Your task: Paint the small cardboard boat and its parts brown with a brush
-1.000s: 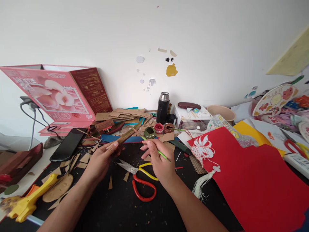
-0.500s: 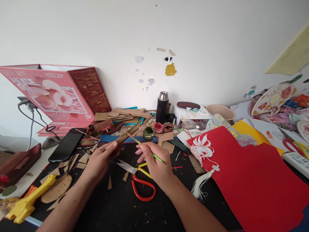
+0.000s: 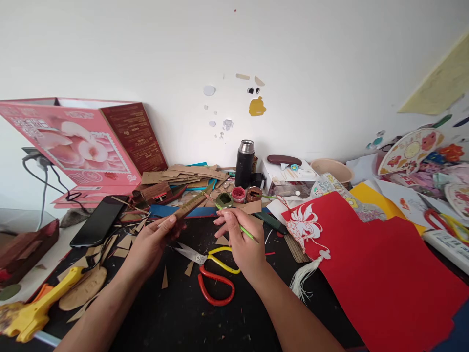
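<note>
"What has shifted?"
"The green-handled paintbrush (image 3: 249, 234), pinched in the right hand (image 3: 244, 239): its tip now nearer the far end of the cardboard strip (image 3: 190, 204). Left hand (image 3: 154, 239): closed around the strip, above the table (image 3: 176, 322)."

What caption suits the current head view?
Left hand holding a narrow brown strip, right hand a green-handled brush, with scissors on the black tabletop and three small jars beyond.

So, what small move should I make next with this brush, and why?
I'd probably stroke the paintbrush along the brown-green strip toward your left hand. Your right hand holds the paintbrush with its tip close by the strip, though contact is hard to tell, and the strip looks greenish toward its far end but browner near the left hand.
</note>
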`<state>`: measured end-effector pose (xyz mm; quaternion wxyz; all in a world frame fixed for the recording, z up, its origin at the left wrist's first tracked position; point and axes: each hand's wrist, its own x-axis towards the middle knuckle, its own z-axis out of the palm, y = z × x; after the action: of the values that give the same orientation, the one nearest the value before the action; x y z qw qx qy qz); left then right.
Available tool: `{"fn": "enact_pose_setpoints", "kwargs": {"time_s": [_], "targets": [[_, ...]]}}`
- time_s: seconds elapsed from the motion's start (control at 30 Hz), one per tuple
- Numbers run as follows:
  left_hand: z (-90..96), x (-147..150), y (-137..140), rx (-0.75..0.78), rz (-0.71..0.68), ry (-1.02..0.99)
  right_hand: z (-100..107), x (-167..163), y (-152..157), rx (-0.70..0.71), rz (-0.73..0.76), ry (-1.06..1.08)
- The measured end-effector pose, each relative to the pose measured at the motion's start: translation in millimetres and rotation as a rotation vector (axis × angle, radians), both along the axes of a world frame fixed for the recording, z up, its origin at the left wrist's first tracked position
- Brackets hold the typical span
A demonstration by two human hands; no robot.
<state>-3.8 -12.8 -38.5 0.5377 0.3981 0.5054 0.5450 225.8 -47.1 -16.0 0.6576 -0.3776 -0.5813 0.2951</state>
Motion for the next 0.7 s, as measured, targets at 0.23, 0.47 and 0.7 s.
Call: {"fn": "enact_pose_setpoints", "kwargs": {"time_s": [0.23,0.47,0.7], "targets": [[1.0,-0.7,-0.6,-0.014,0.0,-0.019,-0.1,1.9,1.7,-0.008,-0.008,0.009],[-3.6,-2.9,2.0,-0.004,0.003,-0.02,-3.1,-1.6,-1.5,-0.003,0.063,-0.019],[-5.3,-3.0,1.7,0.007,-0.004,-0.029,-1.2,2.0,1.9,-0.002,0.007,0.007]]}}
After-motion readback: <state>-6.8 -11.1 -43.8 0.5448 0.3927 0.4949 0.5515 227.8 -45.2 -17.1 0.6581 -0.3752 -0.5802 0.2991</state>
